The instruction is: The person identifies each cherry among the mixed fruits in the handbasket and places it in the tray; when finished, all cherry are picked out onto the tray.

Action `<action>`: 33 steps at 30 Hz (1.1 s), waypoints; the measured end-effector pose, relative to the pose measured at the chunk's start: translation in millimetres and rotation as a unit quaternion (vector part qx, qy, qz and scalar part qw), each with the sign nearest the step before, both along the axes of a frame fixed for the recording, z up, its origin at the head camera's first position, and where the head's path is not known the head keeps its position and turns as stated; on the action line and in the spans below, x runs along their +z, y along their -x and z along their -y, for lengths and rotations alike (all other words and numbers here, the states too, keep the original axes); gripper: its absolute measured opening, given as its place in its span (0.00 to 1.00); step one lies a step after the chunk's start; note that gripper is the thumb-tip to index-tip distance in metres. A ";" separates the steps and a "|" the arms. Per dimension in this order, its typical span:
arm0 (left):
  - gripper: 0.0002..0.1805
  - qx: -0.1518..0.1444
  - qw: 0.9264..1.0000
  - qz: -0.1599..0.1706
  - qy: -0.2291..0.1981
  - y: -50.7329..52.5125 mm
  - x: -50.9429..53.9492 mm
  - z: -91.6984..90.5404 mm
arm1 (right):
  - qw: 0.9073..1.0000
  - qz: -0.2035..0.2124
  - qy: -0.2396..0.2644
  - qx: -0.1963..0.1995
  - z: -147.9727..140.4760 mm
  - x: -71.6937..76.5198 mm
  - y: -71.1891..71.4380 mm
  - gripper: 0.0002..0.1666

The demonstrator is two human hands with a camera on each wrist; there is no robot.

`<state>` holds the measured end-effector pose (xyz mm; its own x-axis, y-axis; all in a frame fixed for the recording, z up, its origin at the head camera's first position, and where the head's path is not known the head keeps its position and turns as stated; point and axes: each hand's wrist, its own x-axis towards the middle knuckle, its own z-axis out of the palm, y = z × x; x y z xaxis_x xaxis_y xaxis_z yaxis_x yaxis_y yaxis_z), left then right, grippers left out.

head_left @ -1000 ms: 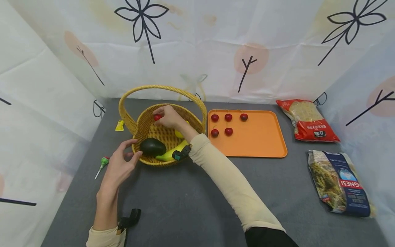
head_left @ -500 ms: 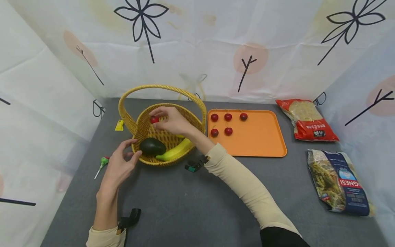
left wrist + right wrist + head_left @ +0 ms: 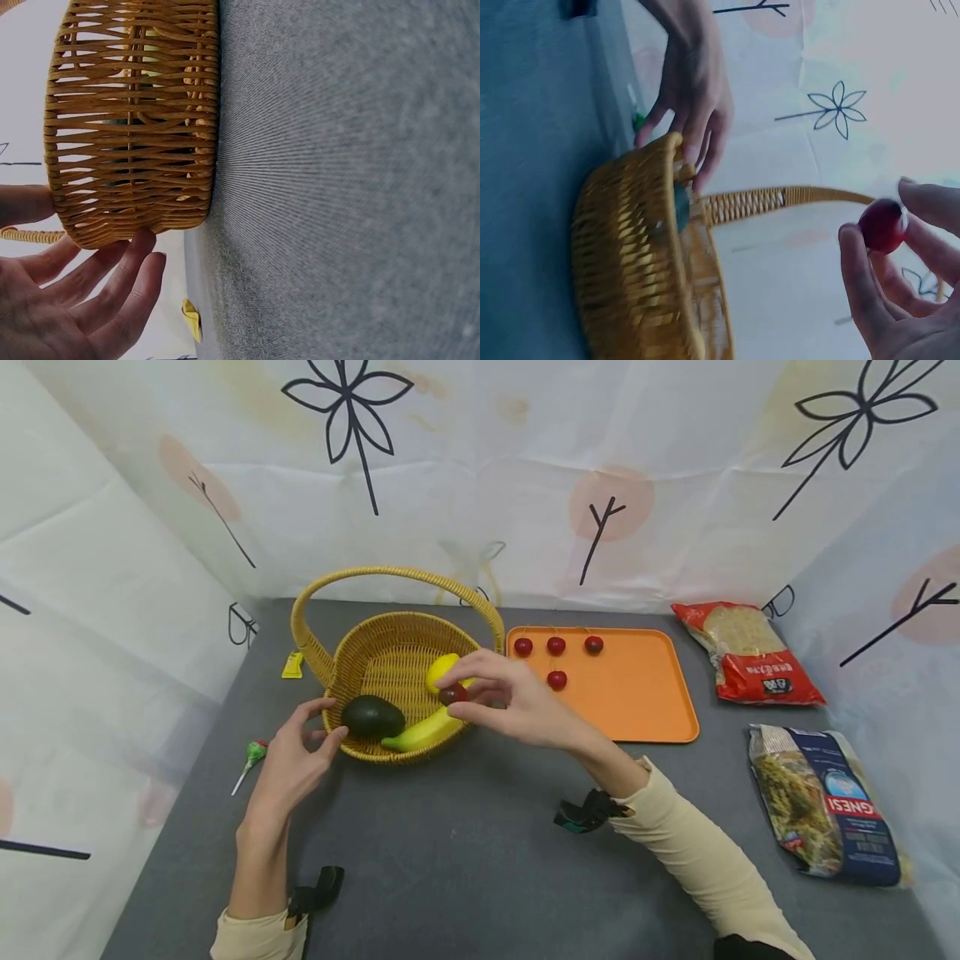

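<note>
My right hand [image 3: 517, 700] pinches a dark red cherry [image 3: 452, 694] between thumb and fingertips, over the right side of the wicker basket [image 3: 390, 639]. The right wrist view shows this cherry [image 3: 883, 226] close up. Inside the basket are an avocado [image 3: 372, 717], a banana [image 3: 423, 732] and a yellow fruit [image 3: 442, 671], probably a lemon, partly covered by my fingers. My left hand [image 3: 296, 760] holds the basket's left front rim; in the left wrist view its fingers [image 3: 124, 289] touch the woven wall [image 3: 135, 150].
Right of the basket lies an orange tray [image 3: 637, 693] with several cherries [image 3: 556, 646], partly behind my right hand. Two food bags, one red [image 3: 750, 652] and one blue [image 3: 825, 806], lie farther right. A lollipop [image 3: 251, 760] and a small yellow packet [image 3: 292, 665] lie left.
My right hand has moved right and toward me with the cherry, from inside the basket to its right side. It now covers part of the tray. The left hand stays put.
</note>
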<state>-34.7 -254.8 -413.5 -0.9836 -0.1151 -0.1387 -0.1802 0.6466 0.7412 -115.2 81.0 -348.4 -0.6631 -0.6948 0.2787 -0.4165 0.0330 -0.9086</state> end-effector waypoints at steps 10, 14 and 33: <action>0.34 -0.001 1.000 0.009 0.007 1.8 2.4 0.2 | 0.990 -0.079 0.004 -0.113 -79.8 -20.1 -16.0 0.27; 0.34 -0.003 1.000 0.011 0.007 3.0 2.3 -1.1 | 0.981 -0.084 -0.005 -0.174 -107.8 -36.1 -6.0 0.28; 0.36 -0.035 0.999 0.002 0.009 1.3 0.2 8.1 | 0.933 0.003 -0.224 -0.282 -168.5 -105.1 62.2 0.23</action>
